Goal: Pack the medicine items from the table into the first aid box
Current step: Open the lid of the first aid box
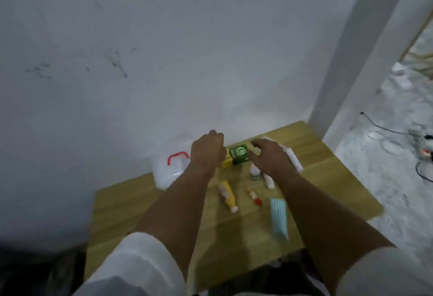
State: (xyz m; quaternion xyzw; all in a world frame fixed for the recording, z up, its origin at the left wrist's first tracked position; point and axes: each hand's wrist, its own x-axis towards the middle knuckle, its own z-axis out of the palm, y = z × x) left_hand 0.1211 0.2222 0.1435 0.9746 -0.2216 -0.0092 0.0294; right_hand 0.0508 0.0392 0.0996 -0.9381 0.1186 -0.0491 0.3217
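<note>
Just green box (239,154) between hands.

**Little legible print among the medicine items**

The green box (239,154) near the far edge of the tabletop (328,167) carries large white characters on its upper face; they look like "OD" or "OTC", too blurred to settle. The small white bottle (254,174) just in front of it wears a greenish label, unreadable. Nothing else shows text that can be made out.
</note>
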